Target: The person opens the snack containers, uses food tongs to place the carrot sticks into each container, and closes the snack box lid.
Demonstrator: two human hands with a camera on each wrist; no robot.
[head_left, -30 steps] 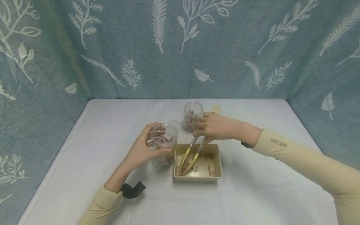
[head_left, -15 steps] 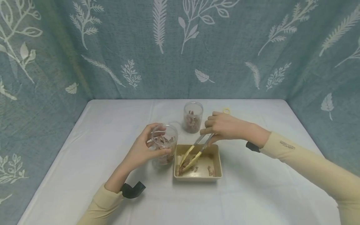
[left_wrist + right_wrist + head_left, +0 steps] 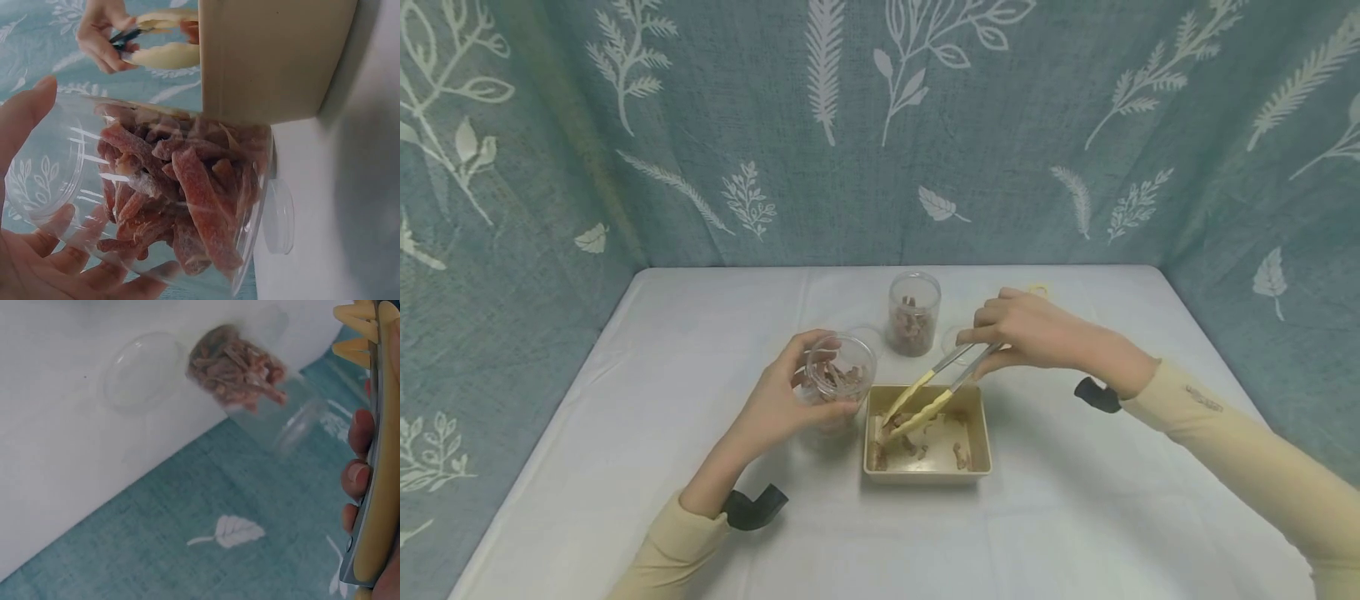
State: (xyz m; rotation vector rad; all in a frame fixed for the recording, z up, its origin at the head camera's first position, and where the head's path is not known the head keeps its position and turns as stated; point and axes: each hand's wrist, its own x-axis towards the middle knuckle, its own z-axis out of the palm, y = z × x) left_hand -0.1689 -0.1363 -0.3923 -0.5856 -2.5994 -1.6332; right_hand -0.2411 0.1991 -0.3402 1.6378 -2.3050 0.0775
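My left hand (image 3: 790,396) grips a clear plastic jar (image 3: 841,367), thumb on one side and fingers round the other. Reddish-brown dried meat strips (image 3: 203,200) fill its lower part in the left wrist view. My right hand (image 3: 1022,329) holds tongs (image 3: 936,392) with metal arms and yellow ends. Their tips are low inside a beige rectangular tray (image 3: 925,478), just right of the jar. A brownish piece (image 3: 190,31) shows between the yellow ends in the left wrist view. Several small meat pieces (image 3: 959,455) lie on the tray's bottom.
Behind the tray stands a second clear jar (image 3: 914,315) with meat strips inside. Round clear lids lie near it, one lid (image 3: 957,343) partly behind the right hand and another lid (image 3: 145,372) in the right wrist view. A patterned teal curtain (image 3: 850,200) closes off the back.
My right hand has moved to the right, tilting the tongs lower, and their tips have risen slightly from the tray's left end. My left hand and its jar have barely moved.
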